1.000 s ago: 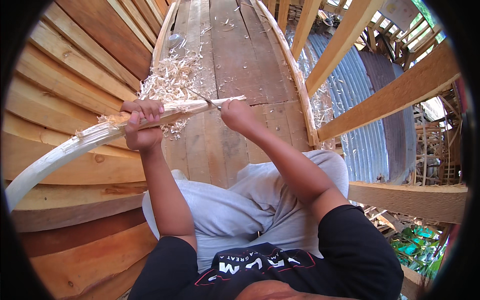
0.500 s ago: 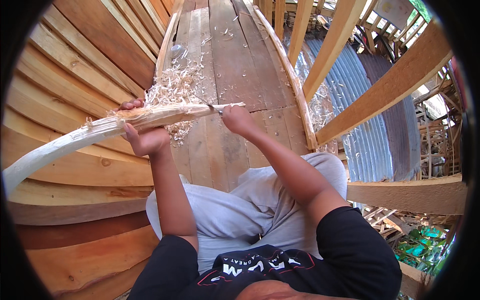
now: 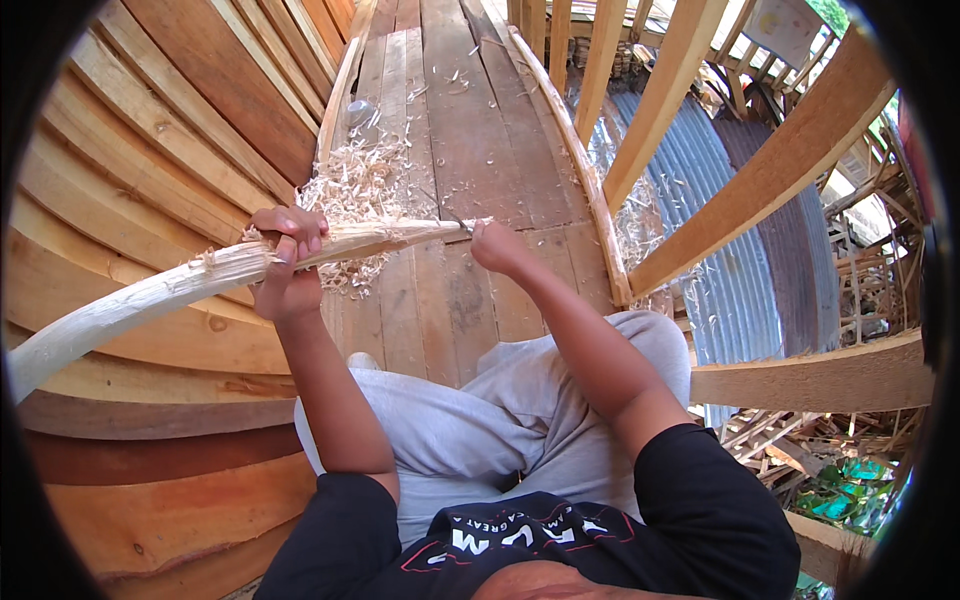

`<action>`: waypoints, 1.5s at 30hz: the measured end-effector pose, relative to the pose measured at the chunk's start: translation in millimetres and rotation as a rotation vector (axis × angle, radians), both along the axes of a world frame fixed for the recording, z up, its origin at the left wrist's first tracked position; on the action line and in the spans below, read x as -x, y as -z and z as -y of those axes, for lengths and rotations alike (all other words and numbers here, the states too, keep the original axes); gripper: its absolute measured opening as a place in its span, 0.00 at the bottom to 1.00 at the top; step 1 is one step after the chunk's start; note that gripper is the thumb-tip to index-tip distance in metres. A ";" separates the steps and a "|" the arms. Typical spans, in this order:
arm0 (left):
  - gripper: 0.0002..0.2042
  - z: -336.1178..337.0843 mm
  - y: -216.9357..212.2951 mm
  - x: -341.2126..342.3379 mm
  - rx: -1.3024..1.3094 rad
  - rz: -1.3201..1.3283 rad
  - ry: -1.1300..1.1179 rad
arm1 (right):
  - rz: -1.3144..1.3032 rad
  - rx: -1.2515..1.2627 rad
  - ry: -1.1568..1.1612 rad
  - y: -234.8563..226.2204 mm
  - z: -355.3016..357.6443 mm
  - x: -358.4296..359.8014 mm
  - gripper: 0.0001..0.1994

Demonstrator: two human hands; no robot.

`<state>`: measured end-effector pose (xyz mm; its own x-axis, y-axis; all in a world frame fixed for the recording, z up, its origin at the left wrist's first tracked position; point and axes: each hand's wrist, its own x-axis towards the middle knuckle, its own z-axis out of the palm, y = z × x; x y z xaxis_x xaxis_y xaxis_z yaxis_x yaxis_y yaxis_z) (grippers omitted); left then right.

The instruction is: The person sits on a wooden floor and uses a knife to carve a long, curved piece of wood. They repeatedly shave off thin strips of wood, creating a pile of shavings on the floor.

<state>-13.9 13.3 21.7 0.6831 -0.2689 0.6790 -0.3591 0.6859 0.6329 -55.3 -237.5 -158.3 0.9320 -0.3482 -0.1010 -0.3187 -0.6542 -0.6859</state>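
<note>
A long, pale, peeled wooden pole [image 3: 140, 303] slants from the left edge toward the middle, its far end whittled thin and rough. My left hand [image 3: 287, 265] is closed around the pole, fingers wrapped over the top near a frayed patch. At the thin end, my right hand [image 3: 500, 248] is closed on a knife [image 3: 453, 213]. Only the knife's narrow dark blade shows, crossing the pole's tip; its handle is hidden in my fist. Curled wood shavings [image 3: 355, 180] lie heaped on the floor just beyond the pole.
Plank flooring [image 3: 490, 130] runs ahead between a wooden board wall [image 3: 130, 130] on the left and a slatted railing [image 3: 660, 95] on the right. A small clear container [image 3: 358, 112] stands by the shavings. Corrugated metal sheets [image 3: 710, 230] lie beyond the railing. My crossed legs [image 3: 480, 420] are below.
My left hand has gone from supporting the pole from below with the palm open to gripping over its top. My right hand and the knife have shifted slightly right and nearer.
</note>
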 end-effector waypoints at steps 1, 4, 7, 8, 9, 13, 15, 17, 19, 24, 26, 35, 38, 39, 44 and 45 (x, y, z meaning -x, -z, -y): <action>0.10 -2.4 2.1 0.7 0.018 0.023 -0.030 | -0.027 -0.045 -0.006 -20.5 -15.5 0.5 0.30; 0.10 10.0 1.5 8.6 0.084 0.025 -0.133 | -0.070 -0.124 0.013 -88.1 -53.7 14.3 0.29; 0.09 20.5 -4.6 19.0 0.101 0.000 -0.212 | -0.021 -0.178 0.080 -93.5 -63.2 14.5 0.27; 0.09 23.1 -2.6 21.3 0.121 -0.017 -0.198 | -0.053 -0.099 0.042 -64.1 -40.9 13.7 0.27; 0.09 24.3 -1.4 20.7 0.136 -0.025 -0.180 | -0.077 -0.026 0.007 -32.0 -15.5 13.5 0.26; 0.09 32.8 -4.8 26.6 0.120 -0.011 -0.182 | -0.138 0.107 -0.162 -15.7 5.4 4.7 0.24; 0.08 24.8 -5.8 25.8 0.086 0.005 -0.212 | -0.093 -0.075 -0.048 -53.2 -43.7 4.0 0.23; 0.08 19.2 -5.7 23.6 0.071 0.014 -0.223 | -0.083 -0.176 0.001 -87.8 -63.2 8.7 0.22; 0.08 16.5 -5.7 22.2 0.078 0.011 -0.193 | -0.106 -0.192 0.006 -95.8 -52.9 15.5 0.23; 0.08 27.5 -5.4 27.1 0.073 0.044 -0.148 | -0.188 0.046 -0.176 -7.1 11.4 3.0 0.27; 0.08 27.1 -8.4 28.6 0.049 0.077 -0.149 | -0.182 -0.046 -0.150 -55.5 -18.3 6.0 0.27; 0.09 11.4 3.3 9.4 0.065 0.013 -0.113 | -0.149 -0.205 0.024 -54.3 -24.9 8.8 0.27; 0.09 0.8 6.6 5.6 0.076 0.007 -0.125 | -0.123 -0.161 -0.001 -87.2 -49.8 20.9 0.25; 0.09 -0.2 4.9 5.0 0.078 0.007 -0.123 | -0.113 -0.146 -0.026 -89.7 -56.5 17.9 0.24; 0.09 18.5 2.5 16.6 0.058 0.031 -0.117 | -0.148 0.158 -0.052 23.8 9.2 -4.9 0.22; 0.10 18.4 0.6 14.3 0.051 0.054 -0.117 | -0.126 0.160 -0.017 34.9 17.3 -4.5 0.22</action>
<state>-28.2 -5.1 21.1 0.6699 -0.1539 0.7263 -0.4713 0.6678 0.5761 -50.9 -254.8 -193.2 0.9213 -0.3534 -0.1623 -0.3836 -0.7575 -0.5283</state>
